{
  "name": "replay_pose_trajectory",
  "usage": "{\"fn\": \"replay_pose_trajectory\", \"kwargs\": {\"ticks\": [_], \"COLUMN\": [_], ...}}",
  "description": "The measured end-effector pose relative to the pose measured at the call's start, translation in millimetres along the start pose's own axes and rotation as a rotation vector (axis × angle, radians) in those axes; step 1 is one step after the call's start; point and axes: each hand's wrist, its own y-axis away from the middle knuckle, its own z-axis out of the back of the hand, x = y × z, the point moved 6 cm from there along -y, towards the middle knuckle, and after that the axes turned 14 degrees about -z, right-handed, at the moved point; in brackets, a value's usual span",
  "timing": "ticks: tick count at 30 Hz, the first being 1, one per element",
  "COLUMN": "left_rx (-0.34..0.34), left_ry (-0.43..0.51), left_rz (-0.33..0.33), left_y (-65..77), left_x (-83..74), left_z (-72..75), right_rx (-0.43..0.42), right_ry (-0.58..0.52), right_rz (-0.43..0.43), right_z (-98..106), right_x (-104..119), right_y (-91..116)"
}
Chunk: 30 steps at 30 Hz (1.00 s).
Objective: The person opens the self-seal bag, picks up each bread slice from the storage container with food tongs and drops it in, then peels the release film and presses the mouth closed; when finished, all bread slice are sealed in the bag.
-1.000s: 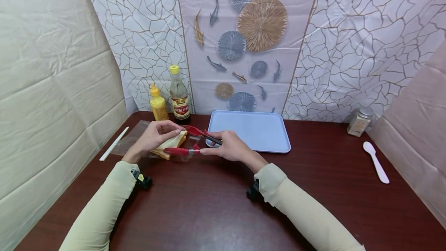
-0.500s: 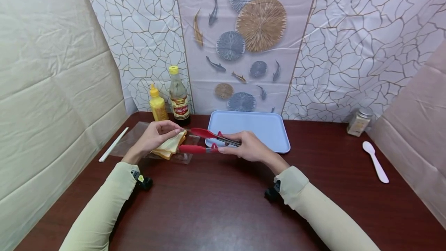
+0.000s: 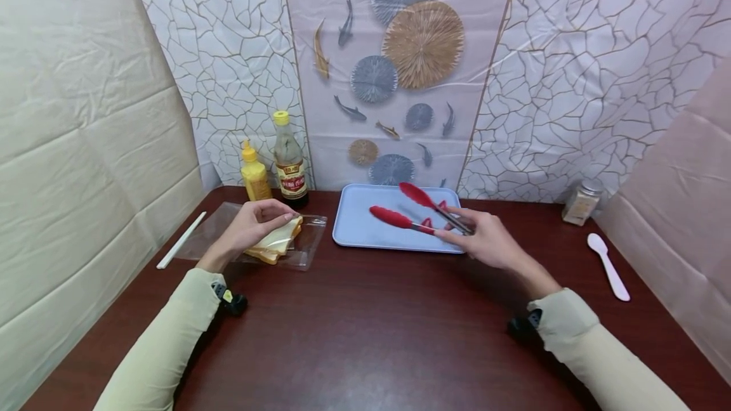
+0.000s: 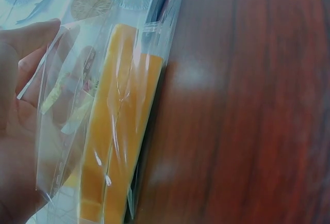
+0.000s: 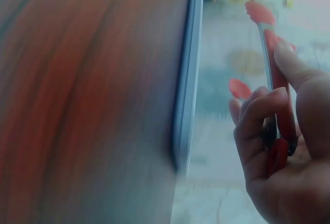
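My left hand (image 3: 258, 226) pinches the upper edge of a clear plastic bag (image 3: 311, 243) at the table's left. Inside it lie two stacked slices of bread (image 3: 276, 241); the left wrist view shows the golden crusts of the bread (image 4: 124, 115) side-on through the film. In my right hand (image 3: 485, 236) is a pair of tongs (image 3: 419, 194) with red tips and metal arms, its jaws spread apart and nothing between them. The tongs hang over the blue tray (image 3: 356, 233), pointing left. The right wrist view shows my fingers (image 5: 252, 126) wrapped about the tongs' handles.
A yellow squeeze bottle (image 3: 255, 173) and a glass sauce bottle (image 3: 290, 160) stand behind the bag. One white stick (image 3: 181, 240) lies at the left edge. Far right are a spice jar (image 3: 582, 203) and a white spoon (image 3: 608, 266).
My right hand has moved right with the tongs, from beside the bread to over the tray, and the tongs' tips have come away from the bag. My left hand stays at the bag.
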Motion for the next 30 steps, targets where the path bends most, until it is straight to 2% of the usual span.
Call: {"fn": "replay_pose_trajectory", "kwargs": {"ticks": [8, 14, 18, 23, 30], "left_rx": [0.021, 0.026, 0.026, 0.031, 0.034], "left_ry": [-0.018, -0.029, -0.025, -0.023, -0.019], "left_rz": [0.016, 0.007, 0.009, 0.011, 0.006], "left_y": [0.4, 1.2, 1.8, 1.8, 2.0], "left_x": [0.3, -0.9, -0.3, -0.2, -0.4], "left_z": [-0.1, -1.5, -1.7, -1.4, -1.4], "right_rx": [-0.104, -0.154, -0.183, -0.208, -0.166], "right_ry": [0.087, 0.151, 0.179, 0.188, 0.201], "right_rz": [-0.136, -0.221, -0.269, -0.296, -0.299], "right_z": [61.9, 90.8, 101.9, 107.7, 104.5], "right_x": [-64.2, -103.5, -119.6, -127.1, -127.5], "right_y": [14.8, 21.4, 24.9, 27.6, 27.9]}}
